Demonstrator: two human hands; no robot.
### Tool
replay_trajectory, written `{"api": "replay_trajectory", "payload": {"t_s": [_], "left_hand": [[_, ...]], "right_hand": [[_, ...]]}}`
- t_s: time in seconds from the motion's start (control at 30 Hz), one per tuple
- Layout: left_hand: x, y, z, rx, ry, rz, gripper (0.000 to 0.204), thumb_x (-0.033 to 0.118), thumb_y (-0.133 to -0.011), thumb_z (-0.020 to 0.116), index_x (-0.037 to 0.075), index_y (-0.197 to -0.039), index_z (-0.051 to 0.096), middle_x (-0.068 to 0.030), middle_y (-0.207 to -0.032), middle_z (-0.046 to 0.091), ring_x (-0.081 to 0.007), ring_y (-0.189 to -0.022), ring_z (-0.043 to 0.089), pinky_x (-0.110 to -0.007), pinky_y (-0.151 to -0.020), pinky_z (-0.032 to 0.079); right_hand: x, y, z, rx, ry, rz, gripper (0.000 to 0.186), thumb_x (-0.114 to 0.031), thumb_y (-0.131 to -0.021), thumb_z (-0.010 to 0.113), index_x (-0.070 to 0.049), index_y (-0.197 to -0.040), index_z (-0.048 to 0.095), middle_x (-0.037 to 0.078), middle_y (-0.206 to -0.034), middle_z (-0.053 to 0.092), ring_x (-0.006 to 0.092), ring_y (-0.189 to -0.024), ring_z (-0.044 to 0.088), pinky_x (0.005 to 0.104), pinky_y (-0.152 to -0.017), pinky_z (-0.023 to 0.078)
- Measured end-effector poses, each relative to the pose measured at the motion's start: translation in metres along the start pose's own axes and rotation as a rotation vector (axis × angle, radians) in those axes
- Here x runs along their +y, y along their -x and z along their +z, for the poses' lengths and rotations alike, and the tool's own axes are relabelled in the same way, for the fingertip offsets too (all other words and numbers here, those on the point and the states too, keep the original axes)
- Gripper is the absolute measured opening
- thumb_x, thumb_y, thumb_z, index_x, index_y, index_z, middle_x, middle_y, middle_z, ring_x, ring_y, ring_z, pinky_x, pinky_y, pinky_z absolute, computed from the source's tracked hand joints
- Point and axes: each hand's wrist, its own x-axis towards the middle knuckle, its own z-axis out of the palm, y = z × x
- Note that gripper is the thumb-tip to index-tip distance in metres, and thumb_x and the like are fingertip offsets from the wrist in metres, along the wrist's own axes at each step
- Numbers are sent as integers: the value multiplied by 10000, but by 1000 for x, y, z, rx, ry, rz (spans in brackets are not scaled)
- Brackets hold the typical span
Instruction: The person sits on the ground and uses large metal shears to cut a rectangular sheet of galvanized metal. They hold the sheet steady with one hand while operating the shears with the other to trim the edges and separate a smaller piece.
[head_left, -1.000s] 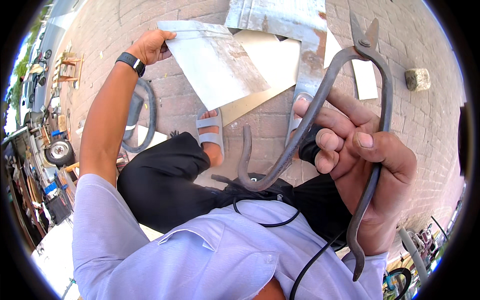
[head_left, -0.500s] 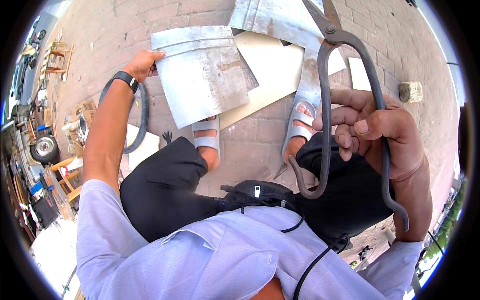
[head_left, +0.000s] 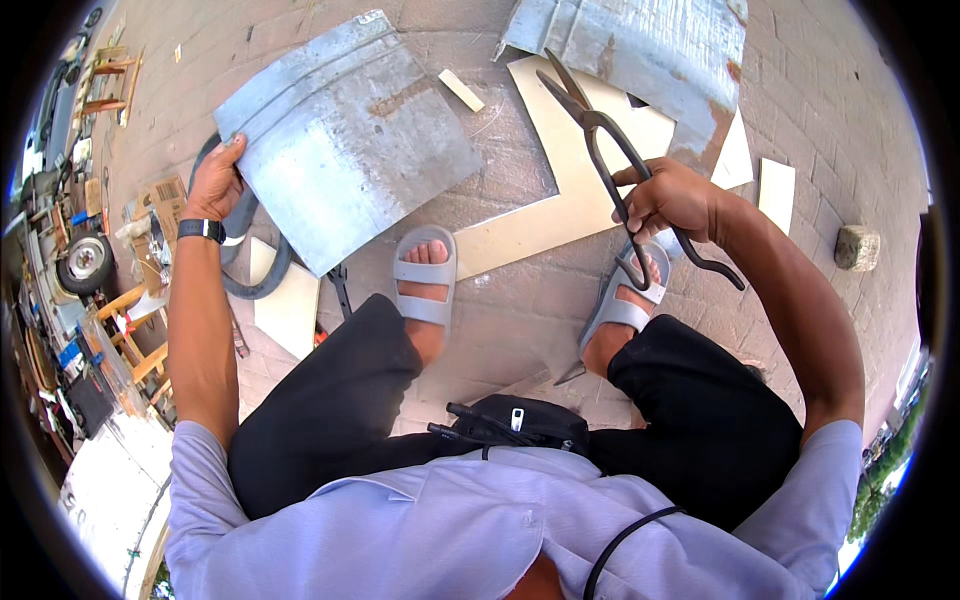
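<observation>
My left hand (head_left: 214,182) grips the left edge of a cut piece of grey sheet metal (head_left: 345,145), thumb on top. The piece is tilted, with raised ridges near its far edge and a rusty streak. In my right hand (head_left: 672,200) are long dark tin snips (head_left: 592,118), held by the handles. Their blades point away from me to the far left and stand slightly apart, over a cream board. Beyond the snips lies a larger rust-marked metal sheet (head_left: 650,50), apart from the piece in my left hand.
The L-shaped cream board (head_left: 520,235) lies on the brick paving between my sandalled feet. A small cream strip (head_left: 461,90) is beyond it. A stone block (head_left: 858,248) sits at the right. Left are a dark hose-like loop (head_left: 262,290), a wheel (head_left: 85,263) and a cardboard box (head_left: 168,203).
My left hand has moved the metal piece left and turned it, uncovering more board and the small strip. My right hand has gone down and away from me with the snips, whose blades now show.
</observation>
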Motion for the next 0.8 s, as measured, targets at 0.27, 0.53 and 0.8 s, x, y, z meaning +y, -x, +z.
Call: {"api": "replay_trajectory", "payload": {"t_s": [0.27, 0.53, 0.8], "left_hand": [[44, 65, 1, -104, 12, 218, 443, 295, -1034, 623, 25, -1376, 543, -87, -1332, 641, -185, -1203, 622, -365, -1042, 498], [67, 141, -33, -51, -31, 404, 436, 248, -1042, 608, -16, -1382, 541, -102, -1317, 654, -194, -1196, 626, -366, -1049, 488], [83, 279, -48, 80, -7, 674, 451, 302, -1013, 664, 22, -1360, 597, -50, -1244, 680, -147, -1094, 653, -315, -944, 524]], "right_hand": [[-18, 33, -3, 29, 164, 19, 605, 29, -782, 595, 194, -1357, 500, 195, -940, 673, 222, -700, 689, 322, -632, 598], [-57, 138, 25, 335, 567, -266, 573, -56, -821, 581, 70, -1380, 563, 146, -855, 655, 210, -714, 632, 365, -685, 518], [-30, 248, 40, 777, 959, -426, 302, -65, -798, 543, 86, -1046, 625, 326, -928, 656, 473, -937, 647, 507, -864, 486]]}}
